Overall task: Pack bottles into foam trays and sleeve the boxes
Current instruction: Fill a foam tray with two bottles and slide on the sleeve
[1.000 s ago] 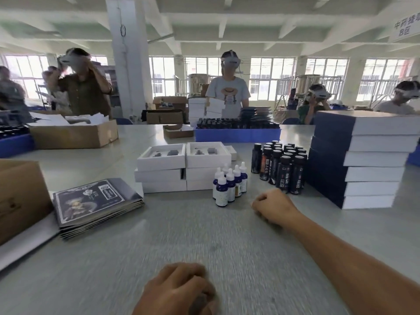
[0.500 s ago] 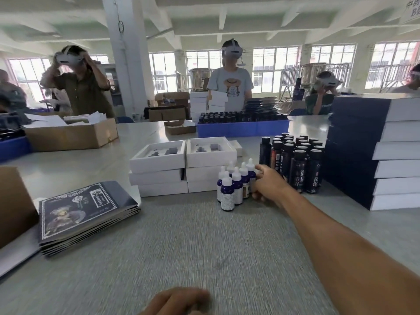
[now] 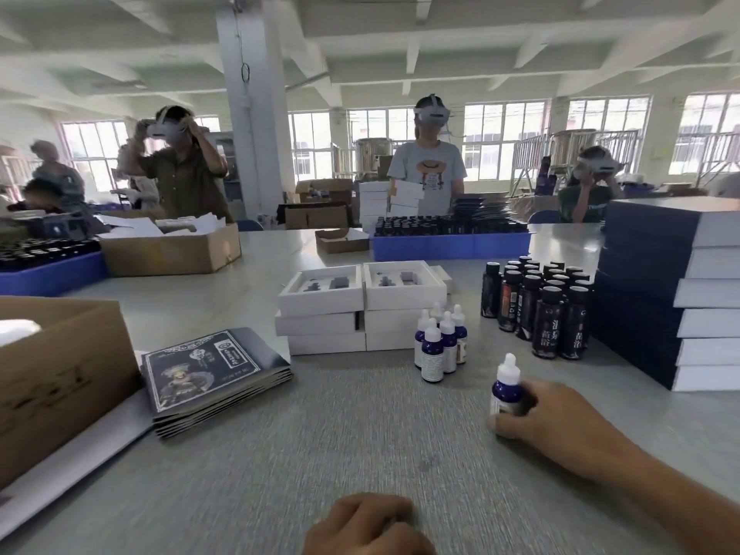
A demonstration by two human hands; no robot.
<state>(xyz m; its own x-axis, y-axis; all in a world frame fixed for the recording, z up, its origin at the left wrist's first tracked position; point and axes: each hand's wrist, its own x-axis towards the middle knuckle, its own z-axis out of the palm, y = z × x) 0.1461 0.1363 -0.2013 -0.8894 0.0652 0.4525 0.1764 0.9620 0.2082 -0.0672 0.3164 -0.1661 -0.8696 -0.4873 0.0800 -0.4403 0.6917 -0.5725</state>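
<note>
My right hand grips a small blue dropper bottle with a white cap, upright on the grey table at the right. Several more dropper bottles stand clustered just behind it. White boxes with foam trays sit in two short stacks mid-table; their cut-outs are open on top. Several tall dark bottles stand to the right of them. A pile of flat dark printed sleeves lies at the left. My left hand rests as a fist at the bottom edge, holding nothing that I can see.
A tall stack of sleeved dark boxes stands at the far right. A brown carton sits at the near left. Blue crates of bottles and another carton line the far side, with people wearing headsets beyond.
My right hand reached to the dropper bottles, closed on one and drew it back toward me, away from the cluster. My left hand stayed at the bottom edge.
</note>
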